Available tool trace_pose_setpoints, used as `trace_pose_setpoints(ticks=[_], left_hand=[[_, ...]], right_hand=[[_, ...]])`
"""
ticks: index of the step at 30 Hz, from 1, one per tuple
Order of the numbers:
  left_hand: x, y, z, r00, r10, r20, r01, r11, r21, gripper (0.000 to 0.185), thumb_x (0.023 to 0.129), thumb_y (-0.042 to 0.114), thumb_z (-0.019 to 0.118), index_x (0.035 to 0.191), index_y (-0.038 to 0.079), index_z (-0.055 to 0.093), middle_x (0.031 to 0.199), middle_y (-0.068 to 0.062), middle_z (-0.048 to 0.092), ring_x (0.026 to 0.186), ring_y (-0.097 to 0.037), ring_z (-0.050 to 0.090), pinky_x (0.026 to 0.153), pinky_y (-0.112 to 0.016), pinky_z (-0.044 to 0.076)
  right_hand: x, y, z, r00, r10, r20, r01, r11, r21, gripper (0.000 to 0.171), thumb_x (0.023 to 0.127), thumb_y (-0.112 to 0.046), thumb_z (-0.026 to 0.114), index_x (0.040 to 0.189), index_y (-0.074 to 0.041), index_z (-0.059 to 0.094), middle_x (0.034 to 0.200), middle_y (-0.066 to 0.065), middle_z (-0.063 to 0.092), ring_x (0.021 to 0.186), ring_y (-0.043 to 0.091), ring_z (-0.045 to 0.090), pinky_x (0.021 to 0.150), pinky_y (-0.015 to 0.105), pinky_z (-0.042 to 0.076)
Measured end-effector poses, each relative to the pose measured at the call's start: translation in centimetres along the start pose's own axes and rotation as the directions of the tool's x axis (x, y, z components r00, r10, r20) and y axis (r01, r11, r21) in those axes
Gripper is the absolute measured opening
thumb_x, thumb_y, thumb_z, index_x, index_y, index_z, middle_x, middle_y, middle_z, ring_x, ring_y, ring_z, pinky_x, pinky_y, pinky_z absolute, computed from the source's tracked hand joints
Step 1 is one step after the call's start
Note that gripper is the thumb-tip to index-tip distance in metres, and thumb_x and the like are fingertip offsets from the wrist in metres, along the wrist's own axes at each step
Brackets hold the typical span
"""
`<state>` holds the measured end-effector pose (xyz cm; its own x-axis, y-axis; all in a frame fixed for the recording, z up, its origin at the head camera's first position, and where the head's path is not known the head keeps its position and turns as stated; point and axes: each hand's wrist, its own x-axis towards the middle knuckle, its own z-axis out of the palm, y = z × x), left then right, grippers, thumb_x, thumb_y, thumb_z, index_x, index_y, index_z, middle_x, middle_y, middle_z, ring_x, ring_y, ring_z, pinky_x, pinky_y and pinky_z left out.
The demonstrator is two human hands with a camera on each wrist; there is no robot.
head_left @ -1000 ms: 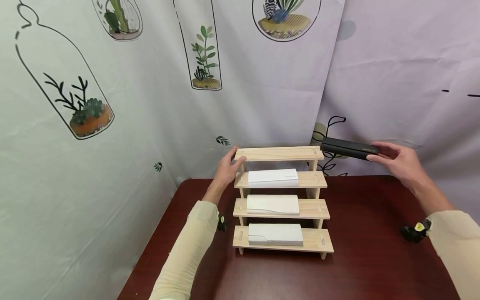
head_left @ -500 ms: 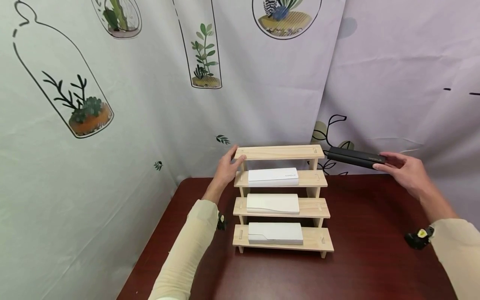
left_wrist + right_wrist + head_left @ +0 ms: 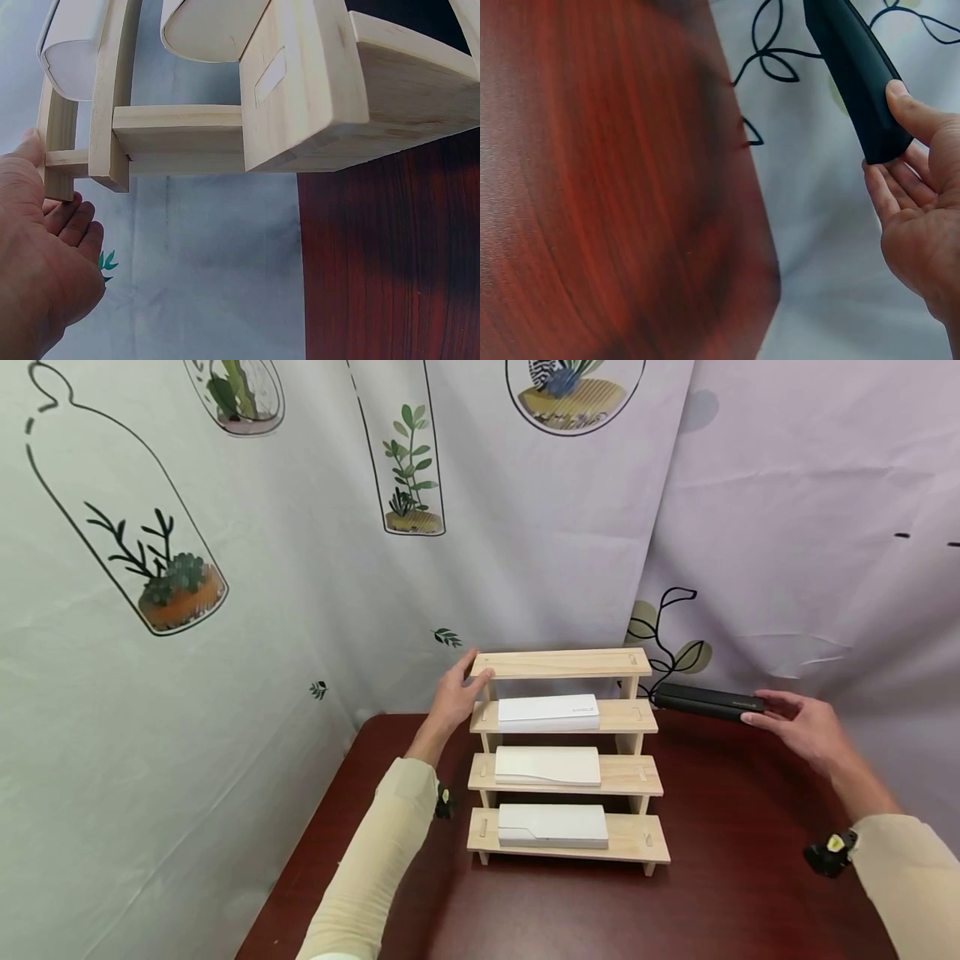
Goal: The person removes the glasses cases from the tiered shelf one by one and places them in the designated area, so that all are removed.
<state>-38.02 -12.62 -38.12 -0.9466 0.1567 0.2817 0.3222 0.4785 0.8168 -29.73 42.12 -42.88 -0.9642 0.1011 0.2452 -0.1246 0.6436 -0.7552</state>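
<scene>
A long, slim black case (image 3: 708, 702), matte and rounded at the ends, is pinched at one end by the right hand (image 3: 798, 728), low over the tabletop (image 3: 735, 860) just right of a wooden rack (image 3: 562, 664). The rack's top-left corner is touched by the left hand (image 3: 455, 697), fingers relaxed.

black case (image 3: 708, 701), pale wood rack (image 3: 564, 664), white cases (image 3: 548, 713)

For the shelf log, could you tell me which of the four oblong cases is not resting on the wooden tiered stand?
The black case, held by the right hand to the right of the wooden stand. The three white cases each lie on a shelf.
</scene>
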Motion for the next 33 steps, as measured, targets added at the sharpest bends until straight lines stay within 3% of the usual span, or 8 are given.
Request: trace_pose_setpoints(ticks=[4, 11, 13, 15, 18, 19, 25, 33], left_hand=[[0.0, 0.0, 0.0, 1.000, -0.002, 0.004, 0.002, 1.000, 0.006, 0.075, 0.110, 0.045, 0.059, 0.170, 0.014, 0.028, 0.175, -0.004, 0.026, 0.161, -0.029, 0.021, 0.124, -0.055, 0.029], [0.0, 0.1, 0.0, 1.000, -0.001, -0.002, 0.001, 1.000, 0.002, 0.075, 0.109, 0.046, 0.060, 0.170, 0.016, 0.029, 0.175, -0.005, 0.026, 0.160, -0.030, 0.022, 0.124, -0.055, 0.031], [0.0, 0.2, 0.0, 1.000, -0.003, -0.002, 0.003, 1.000, -0.006, 0.075, 0.109, 0.047, 0.060, 0.170, 0.016, 0.029, 0.175, -0.004, 0.026, 0.160, -0.030, 0.022, 0.124, -0.055, 0.031], [0.0, 0.2, 0.0, 1.000, -0.005, 0.000, 0.005, 1.000, -0.011, 0.075, 0.109, 0.046, 0.060, 0.170, 0.016, 0.029, 0.175, -0.004, 0.026, 0.161, -0.030, 0.022, 0.124, -0.055, 0.030], [0.0, 0.2, 0.0, 1.000, -0.005, 0.002, 0.005, 1.000, -0.017, 0.075, 0.109, 0.045, 0.061, 0.170, 0.016, 0.029, 0.175, -0.005, 0.026, 0.161, -0.030, 0.022, 0.124, -0.055, 0.030], [0.0, 0.1, 0.0, 1.000, -0.004, 0.003, 0.004, 1.000, -0.016, 0.075, 0.109, 0.045, 0.060, 0.170, 0.016, 0.029, 0.175, -0.005, 0.026, 0.161, -0.030, 0.022, 0.124, -0.055, 0.030], [0.1, 0.1, 0.1, 1.000, -0.003, 0.002, 0.003, 1.000, -0.005, 0.074, 0.109, 0.045, 0.060, 0.170, 0.015, 0.029, 0.174, -0.005, 0.027, 0.160, -0.030, 0.023, 0.124, -0.055, 0.030], [-0.1, 0.3, 0.1, 1.000, -0.005, -0.002, 0.005, 1.000, 0.010, 0.073, 0.110, 0.044, 0.059, 0.170, 0.015, 0.030, 0.174, -0.005, 0.027, 0.160, -0.031, 0.024, 0.124, -0.056, 0.031]], right_hand=[[-0.3, 0.6, 0.6, 1.000, 0.010, 0.023, -0.009, 1.000, -0.008, 0.070, 0.096, -0.036, 0.082, 0.143, 0.011, 0.058, 0.136, 0.036, 0.062, 0.085, -0.027, 0.046, 0.068, 0.008, 0.047], [-0.6, 1.6, 1.5, 0.999, 0.017, 0.046, -0.015, 0.998, -0.057, 0.071, 0.098, -0.038, 0.080, 0.143, 0.011, 0.058, 0.134, 0.043, 0.059, 0.089, -0.021, 0.044, 0.068, 0.008, 0.044], [-0.7, 1.9, 1.8, 0.999, 0.012, 0.048, -0.009, 0.998, -0.069, 0.069, 0.098, -0.037, 0.081, 0.142, 0.011, 0.059, 0.134, 0.043, 0.059, 0.093, -0.010, 0.057, 0.068, 0.007, 0.044], [-0.8, 2.1, 2.1, 0.998, 0.011, 0.058, -0.008, 0.998, -0.063, 0.068, 0.098, -0.036, 0.080, 0.143, 0.011, 0.058, 0.135, 0.044, 0.058, 0.101, 0.014, 0.069, 0.067, 0.007, 0.044], [-0.9, 2.4, 2.5, 0.998, 0.011, 0.069, -0.006, 0.998, -0.067, 0.068, 0.099, -0.034, 0.079, 0.143, 0.013, 0.057, 0.136, 0.045, 0.056, 0.118, 0.051, 0.063, 0.067, 0.007, 0.044], [-0.9, 2.4, 2.6, 0.998, 0.011, 0.069, -0.006, 0.997, -0.072, 0.067, 0.099, -0.034, 0.079, 0.143, 0.013, 0.057, 0.135, 0.045, 0.056, 0.120, 0.055, 0.060, 0.066, 0.007, 0.044], [-0.9, 2.6, 3.0, 0.997, 0.017, 0.078, -0.009, 0.995, -0.098, 0.067, 0.099, -0.035, 0.079, 0.142, 0.013, 0.058, 0.132, 0.045, 0.058, 0.114, 0.049, 0.067, 0.066, 0.009, 0.043], [-1.1, 3.1, 3.4, 0.993, 0.041, 0.107, -0.029, 0.994, -0.110, 0.069, 0.100, -0.038, 0.077, 0.143, 0.013, 0.057, 0.135, 0.045, 0.057, 0.123, 0.057, 0.059, 0.068, 0.013, 0.042]])
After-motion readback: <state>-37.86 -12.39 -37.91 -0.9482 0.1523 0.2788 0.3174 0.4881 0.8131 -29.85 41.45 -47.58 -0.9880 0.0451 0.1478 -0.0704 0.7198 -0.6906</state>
